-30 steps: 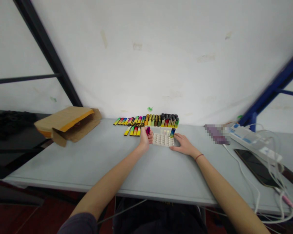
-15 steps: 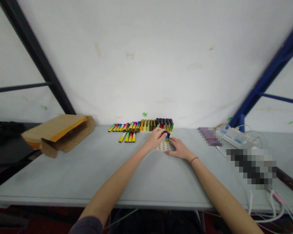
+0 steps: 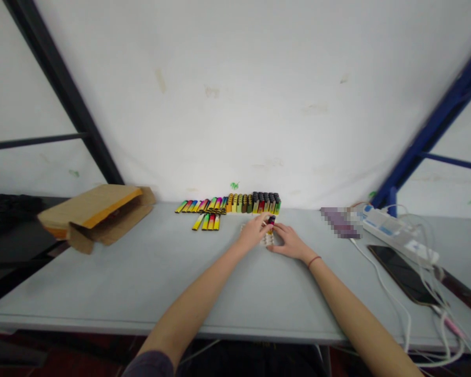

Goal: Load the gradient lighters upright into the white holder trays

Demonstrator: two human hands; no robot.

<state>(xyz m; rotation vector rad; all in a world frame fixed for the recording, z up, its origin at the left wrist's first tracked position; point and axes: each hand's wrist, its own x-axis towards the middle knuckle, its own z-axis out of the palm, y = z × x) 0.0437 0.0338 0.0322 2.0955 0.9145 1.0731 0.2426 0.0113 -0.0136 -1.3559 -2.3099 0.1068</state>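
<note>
My left hand [image 3: 255, 230] has its fingers pinched on a small dark-topped cylinder [image 3: 271, 220] with red and yellow on it. Beneath lies a white tray with rows of small cells [image 3: 267, 240], partly covered by my left hand. At the tray's right side rests my right hand [image 3: 290, 242], thumb and fingers apart, its fingertips close to the cylinder. Just behind my hands stand a block of black-topped cylinders [image 3: 267, 203] and a block of yellow-topped ones [image 3: 239, 203]. Colourful shiny sleeves [image 3: 211, 222] lie to the left.
An opened cardboard box [image 3: 98, 214] sits on the left of the grey table [image 3: 160, 283]. On the right are a purple object [image 3: 340, 222], a power strip [image 3: 396, 233], a black phone [image 3: 404, 273] and white cables. A wall stands behind.
Above the tray, the blue and green cylinder at my left fingertips has given way to a dark-topped red and yellow one. The camera view has shifted slightly. My right hand stays beside the tray.
</note>
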